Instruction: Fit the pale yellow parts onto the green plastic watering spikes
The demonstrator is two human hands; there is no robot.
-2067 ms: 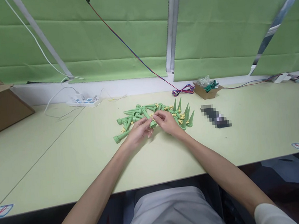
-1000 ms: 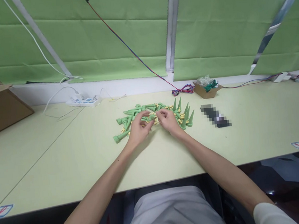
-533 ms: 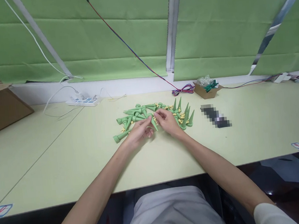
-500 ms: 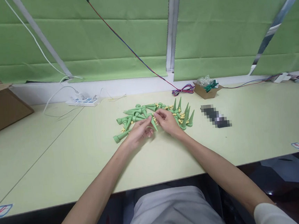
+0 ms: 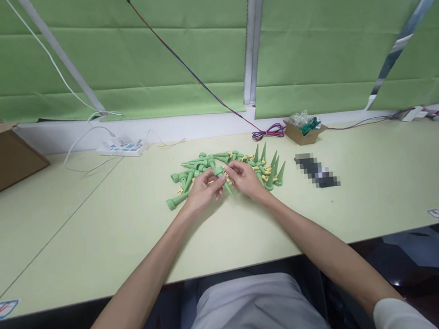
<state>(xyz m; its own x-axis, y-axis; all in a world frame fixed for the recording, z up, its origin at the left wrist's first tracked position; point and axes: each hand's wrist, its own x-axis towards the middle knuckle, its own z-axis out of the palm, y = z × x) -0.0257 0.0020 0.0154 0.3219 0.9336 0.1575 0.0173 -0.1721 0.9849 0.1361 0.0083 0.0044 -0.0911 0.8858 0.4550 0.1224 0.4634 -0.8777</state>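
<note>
My left hand (image 5: 205, 190) is closed on a green plastic watering spike (image 5: 227, 188), its wide capped end up and its point slanting down to the right. Close beside the cap, my right hand (image 5: 245, 179) has its thumb and fingers pinched together; what they hold, if anything, is too small to make out. Behind both hands lies a pile of green spikes (image 5: 195, 163) mixed with small yellow plastic pieces. At the right of the pile, several spikes (image 5: 281, 173) stand point up. A loose spike (image 5: 174, 203) lies left of my left hand.
A black pixelated item (image 5: 316, 170) lies right of the pile. Behind it sits a small cardboard box (image 5: 304, 135) with clear and green material, beside a coiled red-blue cable (image 5: 268, 131). A white power strip (image 5: 123, 149) and a large cardboard box (image 5: 6, 160) are on the left.
My left fingers have shifted their grip on the spike, with the thumb now lower on it and the cap showing above. My right hand has hardly moved.
</note>
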